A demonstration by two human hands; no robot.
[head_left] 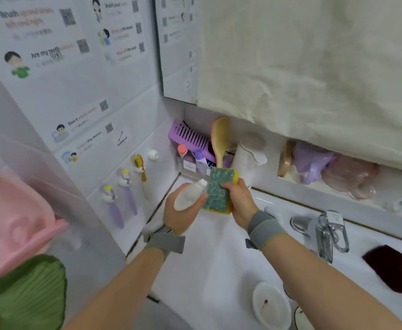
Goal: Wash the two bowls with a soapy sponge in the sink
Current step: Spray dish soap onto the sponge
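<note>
My left hand grips a small white bottle with its nozzle tipped toward the sponge. In my right hand is a yellow sponge with a green scouring face, held upright above the white sink. The bottle's tip touches or nearly touches the green face. A white bowl with a brown speck lies in the sink at lower right. The dark rim of a second bowl peeks out beside it, mostly hidden by my right forearm.
A chrome tap stands right of my hands. A dark cloth lies on the counter at far right. Combs, a hairbrush and bottles crowd the back ledge. Toothbrushes hang on the left wall; a pink basin sits at far left.
</note>
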